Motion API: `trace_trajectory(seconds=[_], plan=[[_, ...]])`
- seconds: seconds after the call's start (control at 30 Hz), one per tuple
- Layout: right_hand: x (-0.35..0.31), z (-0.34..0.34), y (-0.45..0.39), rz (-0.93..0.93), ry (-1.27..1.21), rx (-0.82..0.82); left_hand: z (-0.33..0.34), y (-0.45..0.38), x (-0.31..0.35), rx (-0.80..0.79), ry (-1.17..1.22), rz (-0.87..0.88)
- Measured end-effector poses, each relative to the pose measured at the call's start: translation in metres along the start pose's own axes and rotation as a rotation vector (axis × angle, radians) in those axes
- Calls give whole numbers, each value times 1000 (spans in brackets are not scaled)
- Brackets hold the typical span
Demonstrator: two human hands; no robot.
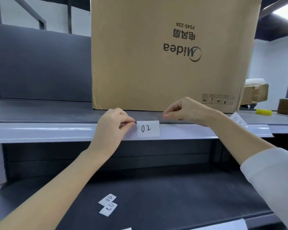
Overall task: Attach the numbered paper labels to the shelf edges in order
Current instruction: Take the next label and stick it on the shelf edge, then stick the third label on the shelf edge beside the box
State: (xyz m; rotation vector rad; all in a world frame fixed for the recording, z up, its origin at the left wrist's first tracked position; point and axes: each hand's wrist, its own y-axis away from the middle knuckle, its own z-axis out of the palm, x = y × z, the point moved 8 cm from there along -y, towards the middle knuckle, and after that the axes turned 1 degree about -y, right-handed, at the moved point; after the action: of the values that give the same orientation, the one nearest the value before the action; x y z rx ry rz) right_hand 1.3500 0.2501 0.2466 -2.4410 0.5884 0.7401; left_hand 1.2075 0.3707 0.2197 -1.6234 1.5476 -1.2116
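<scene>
A white paper label marked "02" [148,129] lies against the pale grey front edge of the upper shelf [40,132]. My left hand [112,125] pinches at the label's upper left corner. My right hand [184,110] hovers at the label's upper right, thumb and forefinger pinched together just above the shelf lip; what they pinch is too thin to make out. Another label marked "03" [237,121] sits on the shelf edge to the right. Two loose labels [108,205] lie on the dark lower shelf.
A large cardboard box [171,53] stands on the upper shelf directly behind my hands. At the far right are a smaller open carton [255,93], a brown tape roll [285,106] and a yellow object [263,112]. More white paper [223,225] lies at the lower shelf's front edge.
</scene>
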Motion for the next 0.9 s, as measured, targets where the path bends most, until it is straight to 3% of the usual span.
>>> trace_trajectory(seconds=[0.33, 0.5, 0.7, 0.9], plan=[[55, -28, 102, 38, -20, -26, 22, 38, 87, -20, -71, -87], [99, -46, 166, 128, -43, -88, 69, 63, 168, -162, -78, -47], [113, -82, 198, 153, -86, -21, 93, 58, 224, -230, -45, -16], [130, -109, 199, 195, -59, 54, 108, 34, 239, -256, -31, 31]])
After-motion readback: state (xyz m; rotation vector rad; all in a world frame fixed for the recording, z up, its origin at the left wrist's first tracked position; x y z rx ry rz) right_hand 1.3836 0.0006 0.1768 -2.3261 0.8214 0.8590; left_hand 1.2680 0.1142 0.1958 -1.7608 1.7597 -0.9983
